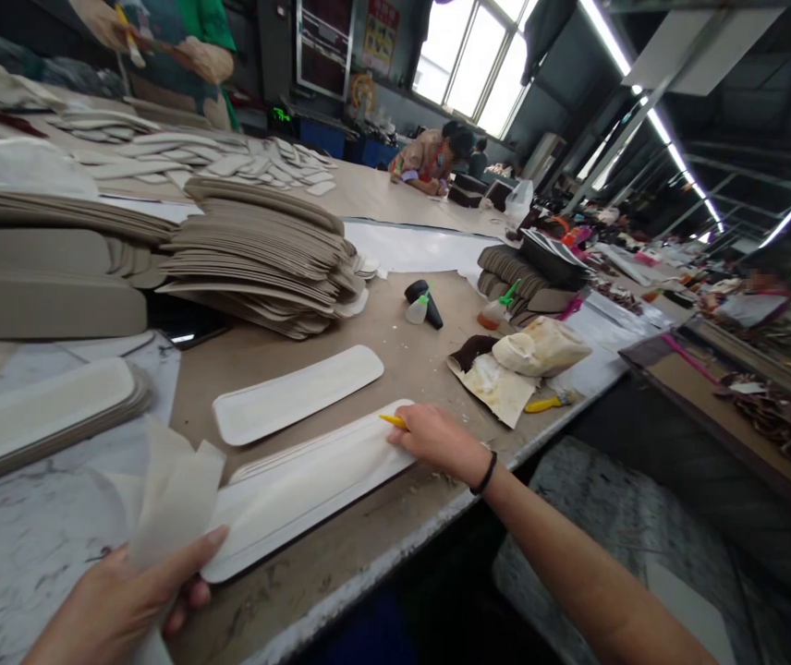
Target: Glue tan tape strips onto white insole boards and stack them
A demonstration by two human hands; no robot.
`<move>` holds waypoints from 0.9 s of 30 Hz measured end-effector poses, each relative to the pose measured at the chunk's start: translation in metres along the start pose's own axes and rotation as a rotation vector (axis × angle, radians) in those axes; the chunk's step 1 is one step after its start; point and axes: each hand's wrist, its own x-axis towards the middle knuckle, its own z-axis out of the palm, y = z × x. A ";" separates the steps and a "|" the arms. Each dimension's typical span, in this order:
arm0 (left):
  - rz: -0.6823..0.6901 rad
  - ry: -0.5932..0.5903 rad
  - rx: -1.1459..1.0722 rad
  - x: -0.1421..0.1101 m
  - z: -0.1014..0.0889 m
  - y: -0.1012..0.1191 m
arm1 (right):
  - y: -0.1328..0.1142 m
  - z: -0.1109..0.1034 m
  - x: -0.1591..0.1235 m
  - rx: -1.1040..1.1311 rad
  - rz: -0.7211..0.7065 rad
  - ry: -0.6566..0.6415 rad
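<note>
In front of me a long white panel [305, 494] with rounded ends lies at a slant, and the edges of other thin pieces show along its far side. My right hand [437, 445] is closed around a slim yellow tool [394, 421] whose pointed end sticks out over the panel's far right end; the rest is hidden in the fingers. At the panel's near left end, my left hand [128, 591] pinches thin, pale, see-through strips [166, 499], which stand up and fold over the hand. A second white panel [298, 392] lies just beyond.
Stacks of grey-brown panels [257, 259] stand at the back left, with a white-topped stack [42, 406] nearer. Small bottles [418, 308], a stained cloth bundle [541, 346] and a yellow-handled brush [552, 402] lie to the right. A co-worker in green [194, 55] stands across the table.
</note>
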 end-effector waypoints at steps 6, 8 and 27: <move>-0.022 0.085 -0.110 -0.009 0.004 0.012 | 0.004 -0.001 0.005 0.034 -0.045 -0.030; -0.037 0.081 -0.144 -0.009 0.004 0.013 | 0.006 -0.002 0.006 0.043 -0.062 -0.044; -0.010 -0.026 -0.133 -0.001 -0.001 0.001 | 0.030 0.006 -0.022 0.126 0.126 0.271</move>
